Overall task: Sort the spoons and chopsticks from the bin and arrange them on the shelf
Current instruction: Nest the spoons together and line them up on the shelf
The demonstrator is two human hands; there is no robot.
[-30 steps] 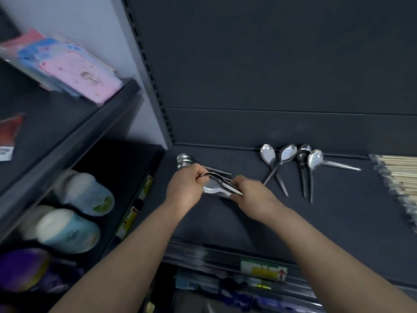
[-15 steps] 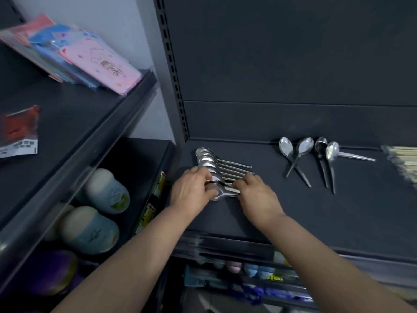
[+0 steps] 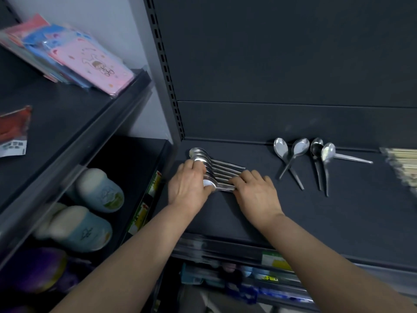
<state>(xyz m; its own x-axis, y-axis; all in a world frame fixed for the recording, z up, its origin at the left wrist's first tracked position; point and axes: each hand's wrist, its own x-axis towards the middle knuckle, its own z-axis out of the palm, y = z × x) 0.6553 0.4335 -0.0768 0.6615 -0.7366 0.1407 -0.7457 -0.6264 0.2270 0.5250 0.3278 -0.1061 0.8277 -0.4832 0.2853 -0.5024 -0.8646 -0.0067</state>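
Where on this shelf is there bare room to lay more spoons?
Bare: the shelf front, nearer than the loose spoons, and the gap between the right hand and those spoons. Crowded: the left corner, with spoon row and left hand.

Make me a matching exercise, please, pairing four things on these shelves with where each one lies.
Things:
1. overlapped spoon row
2. loose spoons
3. chopsticks
4. pink packet

Places:
a. far right edge of the dark shelf
b. on the upper left shelf
c. between the left hand and right hand
d. mid-shelf, touched by no hand

Pairs: 1-c, 2-d, 3-a, 4-b
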